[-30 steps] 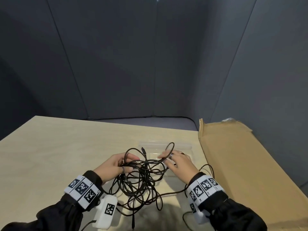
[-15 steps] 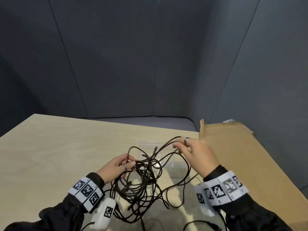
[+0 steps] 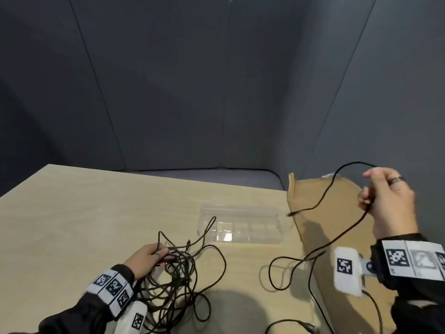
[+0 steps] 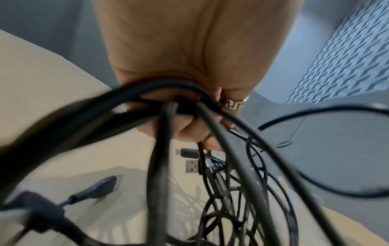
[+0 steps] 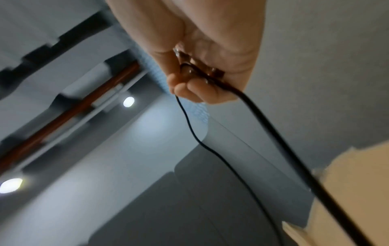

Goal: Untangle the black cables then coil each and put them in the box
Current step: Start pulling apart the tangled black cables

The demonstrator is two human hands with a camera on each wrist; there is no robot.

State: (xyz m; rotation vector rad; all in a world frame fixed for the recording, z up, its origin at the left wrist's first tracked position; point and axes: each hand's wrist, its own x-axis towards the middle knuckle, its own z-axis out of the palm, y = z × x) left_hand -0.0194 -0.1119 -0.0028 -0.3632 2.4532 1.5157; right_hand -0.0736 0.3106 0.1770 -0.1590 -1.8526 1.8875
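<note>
While thin and matte, black cables (image 3: 178, 273) heaped in loose loops on pale wooden tabletop (image 3: 84, 213); left hand (image 3: 147, 259) grip bunching tangle, right hand (image 3: 387, 201) grip pinching one raised cable (image 3: 342, 235); clear ribbed plastic box (image 3: 240, 225) beside.

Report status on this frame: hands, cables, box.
Left hand grips tangled cable bundle on table. Right hand holds one black cable raised, over cardboard. Clear plastic box holds no coil; one loop lies across its left end.
</note>
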